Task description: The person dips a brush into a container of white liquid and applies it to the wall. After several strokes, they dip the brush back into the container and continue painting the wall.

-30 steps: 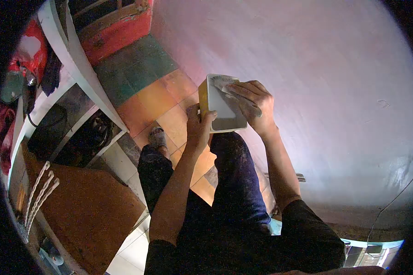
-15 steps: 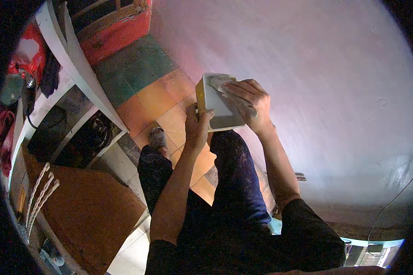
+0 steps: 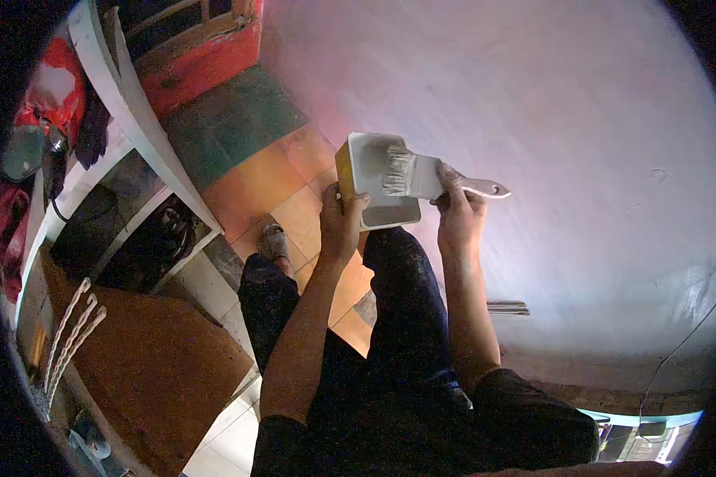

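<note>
My left hand (image 3: 342, 221) grips the near left side of a rectangular tub (image 3: 412, 215), thumb over its rim. The tub is yellow outside and whitish inside, tilted so its inside faces me. In my right hand (image 3: 460, 208) is a paintbrush (image 3: 426, 175) with a flat white ferrule and a pale handle that points right. Its bristles (image 3: 396, 170) look caked with white and lie over the tub's opening. The fingers of my right hand close around the brush where the handle meets the ferrule.
A pale pinkish wall (image 3: 549, 143) rises on the right. White shelving (image 3: 127, 103) stands at the left, with a brown board (image 3: 143, 358) and twisted white rods (image 3: 70, 342) below. Orange and green tiles (image 3: 286, 171) cover the floor. A thin cable (image 3: 684, 342) hangs at the right.
My right hand has turned and drawn back from inside the tub, so the whole brush now shows, handle to the right. The tub has shifted slightly left, still in my left hand.
</note>
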The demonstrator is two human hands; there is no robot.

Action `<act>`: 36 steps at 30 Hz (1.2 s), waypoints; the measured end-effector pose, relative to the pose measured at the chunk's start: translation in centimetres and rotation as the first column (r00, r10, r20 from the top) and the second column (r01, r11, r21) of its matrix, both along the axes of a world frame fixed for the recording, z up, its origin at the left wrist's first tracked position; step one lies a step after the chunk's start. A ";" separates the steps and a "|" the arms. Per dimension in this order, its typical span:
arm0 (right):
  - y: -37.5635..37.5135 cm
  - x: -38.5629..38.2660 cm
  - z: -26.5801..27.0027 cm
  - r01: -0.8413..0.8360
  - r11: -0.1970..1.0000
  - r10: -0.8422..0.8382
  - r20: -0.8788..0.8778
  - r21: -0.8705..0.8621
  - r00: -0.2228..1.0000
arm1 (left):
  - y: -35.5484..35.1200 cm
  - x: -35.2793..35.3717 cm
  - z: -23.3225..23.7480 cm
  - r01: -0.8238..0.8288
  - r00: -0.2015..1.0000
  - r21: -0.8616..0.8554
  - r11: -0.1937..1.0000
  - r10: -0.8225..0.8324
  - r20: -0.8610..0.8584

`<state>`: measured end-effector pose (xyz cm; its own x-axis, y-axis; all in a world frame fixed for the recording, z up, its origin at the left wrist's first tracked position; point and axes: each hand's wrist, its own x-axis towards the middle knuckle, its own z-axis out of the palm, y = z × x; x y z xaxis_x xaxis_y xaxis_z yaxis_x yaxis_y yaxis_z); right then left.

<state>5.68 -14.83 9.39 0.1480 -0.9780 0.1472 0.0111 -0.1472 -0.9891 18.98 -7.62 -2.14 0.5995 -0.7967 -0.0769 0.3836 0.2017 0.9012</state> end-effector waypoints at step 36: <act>-4.6 -0.3 2.2 -0.273 0.869 0.023 -0.518 -0.412 0.855 | 0.1 -0.4 0.7 -0.027 0.999 0.025 0.999 0.026 0.037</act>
